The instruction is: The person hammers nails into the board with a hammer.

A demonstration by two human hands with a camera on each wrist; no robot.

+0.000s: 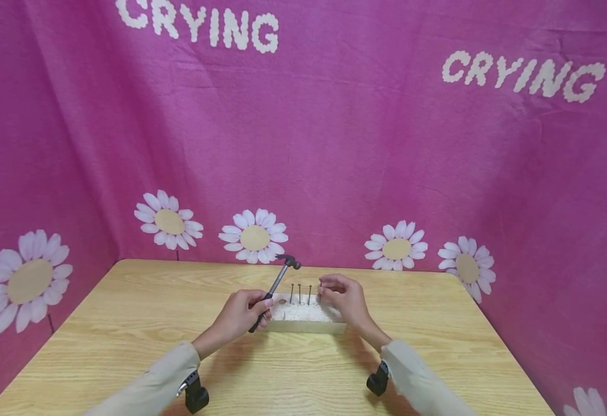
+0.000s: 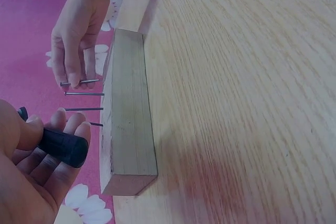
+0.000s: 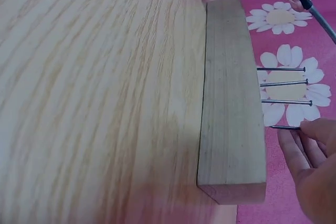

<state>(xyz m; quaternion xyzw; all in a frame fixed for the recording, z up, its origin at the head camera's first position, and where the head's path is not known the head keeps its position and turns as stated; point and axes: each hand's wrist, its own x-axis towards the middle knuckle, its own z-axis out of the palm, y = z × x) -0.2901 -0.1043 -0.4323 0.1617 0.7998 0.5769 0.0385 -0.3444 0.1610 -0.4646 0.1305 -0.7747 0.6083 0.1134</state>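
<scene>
A pale wooden block lies on the table with three nails standing upright in a row in its top. My right hand pinches a fourth-in-line nail between thumb and fingers, at the right end of that row. In the right wrist view its point is just short of the block's top face. On the left, my left hand grips a claw hammer by its black handle, head up and tilted away. The handle's butt shows in the left wrist view; the hammer's head is out of that view.
The block sits on a light wood-grain table. Behind and at both sides hangs a pink cloth printed with daisies and white lettering. A dark hole or knot marks the block's top near its left end.
</scene>
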